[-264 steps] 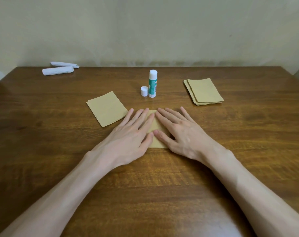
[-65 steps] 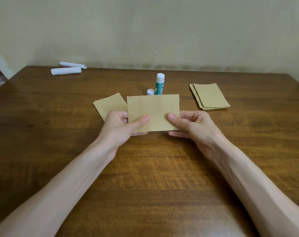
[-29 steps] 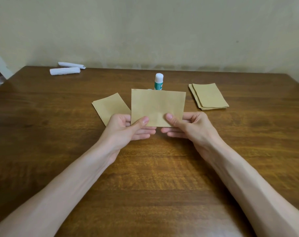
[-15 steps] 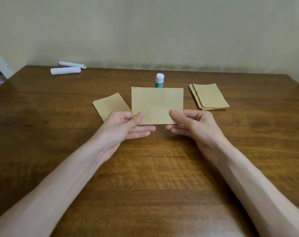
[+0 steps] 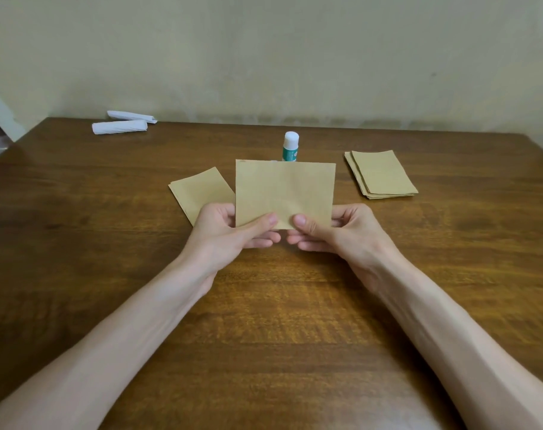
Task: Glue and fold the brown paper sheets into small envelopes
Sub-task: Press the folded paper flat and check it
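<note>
A folded brown paper envelope point(image 5: 284, 190) stands upright above the table, held at its lower edge by both hands. My left hand point(image 5: 229, 234) pinches its bottom left, thumb on the near face and fingers behind. My right hand point(image 5: 335, 231) pinches its bottom right the same way. The two thumbs almost meet near the middle of the lower edge. Behind the envelope a white and green glue stick point(image 5: 291, 145) stands upright, its lower part hidden. A stack of brown paper sheets point(image 5: 381, 174) lies to the right.
Another folded brown paper point(image 5: 198, 190) lies flat to the left, partly behind my left hand. Two rolled white papers point(image 5: 121, 125) lie at the far left corner of the wooden table point(image 5: 279, 321). A pale wall rises behind the table.
Earlier both hands pressed the paper flat on the table; they have since lifted it upright. In the last second the thumbs slid inward along the lower edge and the envelope straightened.
</note>
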